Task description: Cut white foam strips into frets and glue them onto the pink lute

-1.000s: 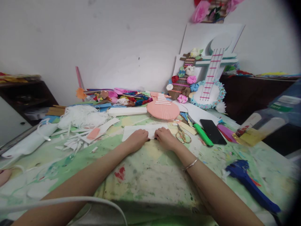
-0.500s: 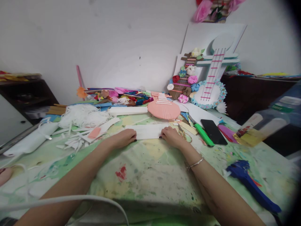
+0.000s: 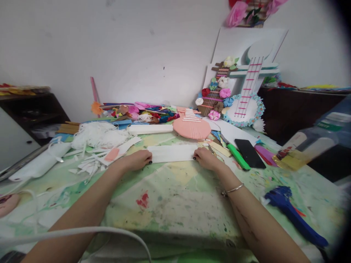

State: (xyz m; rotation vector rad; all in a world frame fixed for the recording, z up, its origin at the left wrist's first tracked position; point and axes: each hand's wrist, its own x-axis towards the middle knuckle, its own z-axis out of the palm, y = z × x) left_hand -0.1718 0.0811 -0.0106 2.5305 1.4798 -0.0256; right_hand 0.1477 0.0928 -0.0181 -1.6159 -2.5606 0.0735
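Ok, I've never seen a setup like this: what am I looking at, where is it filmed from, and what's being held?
There's no machine here, just a person's two bare hands. The view comes from one camera worn on the head, looking forward and down over a paint-stained table. The left hand and right hand are at opposite ends of a flat white strip; whether they grip it or only press it, I can't tell. Behind it lies a pink paper guitar. To the left are white scraps; to the right, a green cutter, a black phone and what looks like a blue glue gun.
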